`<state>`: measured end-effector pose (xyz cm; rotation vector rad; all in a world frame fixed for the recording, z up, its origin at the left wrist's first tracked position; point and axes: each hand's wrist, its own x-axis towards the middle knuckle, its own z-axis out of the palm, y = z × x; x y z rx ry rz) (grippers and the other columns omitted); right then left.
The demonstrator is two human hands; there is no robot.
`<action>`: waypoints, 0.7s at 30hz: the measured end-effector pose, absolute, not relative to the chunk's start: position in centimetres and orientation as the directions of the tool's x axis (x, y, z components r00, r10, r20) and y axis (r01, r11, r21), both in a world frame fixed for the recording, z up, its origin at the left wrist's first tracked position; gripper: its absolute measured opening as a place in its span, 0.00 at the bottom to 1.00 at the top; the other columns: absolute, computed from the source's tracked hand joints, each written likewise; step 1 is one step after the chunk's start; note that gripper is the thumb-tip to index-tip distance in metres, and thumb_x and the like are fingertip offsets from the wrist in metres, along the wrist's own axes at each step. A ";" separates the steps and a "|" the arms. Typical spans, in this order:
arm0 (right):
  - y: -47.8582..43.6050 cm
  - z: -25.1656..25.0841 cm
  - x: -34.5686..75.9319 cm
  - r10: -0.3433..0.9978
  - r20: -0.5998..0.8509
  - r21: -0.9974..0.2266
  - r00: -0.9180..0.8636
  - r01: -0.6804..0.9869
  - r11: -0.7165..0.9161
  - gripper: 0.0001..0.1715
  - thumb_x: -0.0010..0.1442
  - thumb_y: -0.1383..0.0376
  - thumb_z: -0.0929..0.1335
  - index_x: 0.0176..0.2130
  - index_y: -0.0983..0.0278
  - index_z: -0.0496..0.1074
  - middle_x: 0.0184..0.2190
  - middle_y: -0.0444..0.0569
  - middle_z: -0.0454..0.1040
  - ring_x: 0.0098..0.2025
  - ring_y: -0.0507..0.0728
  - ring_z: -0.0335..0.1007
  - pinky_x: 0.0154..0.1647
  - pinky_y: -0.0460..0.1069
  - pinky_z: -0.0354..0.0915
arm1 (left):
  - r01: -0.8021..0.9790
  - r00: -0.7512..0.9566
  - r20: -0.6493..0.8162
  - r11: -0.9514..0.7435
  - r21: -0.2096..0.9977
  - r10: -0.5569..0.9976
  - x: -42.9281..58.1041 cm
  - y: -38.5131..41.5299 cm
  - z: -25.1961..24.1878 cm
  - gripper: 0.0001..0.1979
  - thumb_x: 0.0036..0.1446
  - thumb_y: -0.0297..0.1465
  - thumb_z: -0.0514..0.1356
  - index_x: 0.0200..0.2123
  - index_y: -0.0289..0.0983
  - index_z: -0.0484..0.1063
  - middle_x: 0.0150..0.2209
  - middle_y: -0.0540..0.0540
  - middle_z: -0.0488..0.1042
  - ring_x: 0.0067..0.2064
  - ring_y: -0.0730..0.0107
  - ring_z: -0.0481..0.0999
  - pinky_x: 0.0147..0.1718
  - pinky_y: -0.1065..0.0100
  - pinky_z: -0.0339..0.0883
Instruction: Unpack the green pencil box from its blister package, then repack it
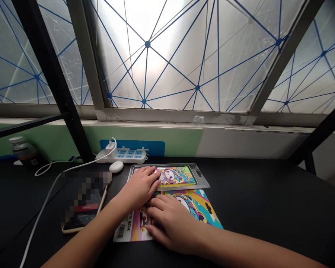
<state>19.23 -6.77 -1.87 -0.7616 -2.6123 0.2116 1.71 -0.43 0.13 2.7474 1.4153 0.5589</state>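
head view shows the left hand (141, 186) lying flat, fingers stretched and closed around nothing, on the left part of a clear blister pack (181, 175) on the black table (268, 201). the right hand (171, 219) also lies flat, fingers loosely spread, on the printed card (197, 203), which touches the pack's near edge. a phone (82, 208) lies just left of the left wrist, and a power strip (125, 154) is behind, near the wall.

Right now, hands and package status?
Left hand flat on blister tray. Right hand flat on printed card. Phone lies beside left forearm.
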 end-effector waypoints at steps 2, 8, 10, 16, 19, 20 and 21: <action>-6.2 -1.8 19.7 0.497 0.431 -0.183 -0.753 0.466 0.866 0.13 0.66 0.61 0.63 0.40 0.63 0.75 0.36 0.49 0.77 0.37 0.57 0.69 0.41 0.53 0.64 | 0.785 0.539 0.315 -0.601 0.149 0.781 1.5 -0.4 -0.3 0.19 0.71 0.37 0.49 0.60 0.41 0.70 0.62 0.40 0.70 0.62 0.51 0.67 0.59 0.50 0.62; -2.5 0.8 23.6 0.530 0.543 0.008 -0.651 0.635 0.772 0.15 0.68 0.64 0.61 0.34 0.64 0.74 0.31 0.51 0.76 0.35 0.58 0.68 0.38 0.54 0.61 | 0.781 0.551 0.319 -0.611 0.126 0.771 1.5 -0.3 -0.3 0.19 0.72 0.37 0.48 0.59 0.41 0.69 0.61 0.41 0.70 0.61 0.53 0.68 0.59 0.51 0.62; -0.6 1.4 25.4 0.647 0.502 -0.036 -0.574 0.734 0.678 0.16 0.70 0.62 0.60 0.38 0.64 0.75 0.36 0.54 0.77 0.38 0.60 0.70 0.41 0.55 0.62 | 0.786 0.551 0.309 -0.606 0.120 0.775 1.5 -0.4 -0.2 0.19 0.72 0.37 0.47 0.60 0.40 0.68 0.62 0.39 0.69 0.62 0.52 0.67 0.59 0.51 0.62; 3.4 0.8 28.5 0.803 0.289 -0.207 -0.521 0.785 0.584 0.22 0.67 0.51 0.63 0.50 0.62 0.74 0.47 0.56 0.74 0.48 0.63 0.69 0.49 0.59 0.66 | 0.801 0.546 0.308 -0.593 0.081 0.779 1.6 -0.6 -0.1 0.21 0.72 0.38 0.46 0.61 0.39 0.66 0.63 0.38 0.68 0.63 0.51 0.66 0.60 0.50 0.61; 3.6 0.9 28.6 0.834 0.202 -0.240 -0.513 0.800 0.550 0.27 0.65 0.46 0.65 0.53 0.61 0.72 0.50 0.57 0.72 0.51 0.66 0.67 0.52 0.61 0.65 | 0.805 0.543 0.307 -0.588 0.075 0.782 1.5 -0.6 -0.1 0.21 0.72 0.39 0.46 0.61 0.39 0.66 0.63 0.38 0.67 0.64 0.51 0.65 0.61 0.51 0.61; 3.6 1.1 28.5 0.843 0.173 -0.249 -0.510 0.805 0.538 0.29 0.63 0.45 0.65 0.54 0.61 0.72 0.50 0.57 0.71 0.52 0.66 0.67 0.53 0.61 0.64 | 0.805 0.543 0.308 -0.588 0.073 0.781 1.5 -0.6 -0.1 0.21 0.72 0.39 0.46 0.61 0.39 0.66 0.64 0.38 0.67 0.64 0.51 0.64 0.61 0.51 0.60; 3.5 1.2 28.5 0.849 0.147 -0.259 -0.507 0.809 0.527 0.31 0.62 0.43 0.66 0.54 0.61 0.72 0.50 0.57 0.71 0.52 0.67 0.66 0.53 0.62 0.64 | 0.807 0.540 0.310 -0.586 0.072 0.782 1.5 -0.6 -0.1 0.21 0.72 0.39 0.46 0.61 0.39 0.66 0.64 0.39 0.67 0.64 0.51 0.64 0.61 0.51 0.60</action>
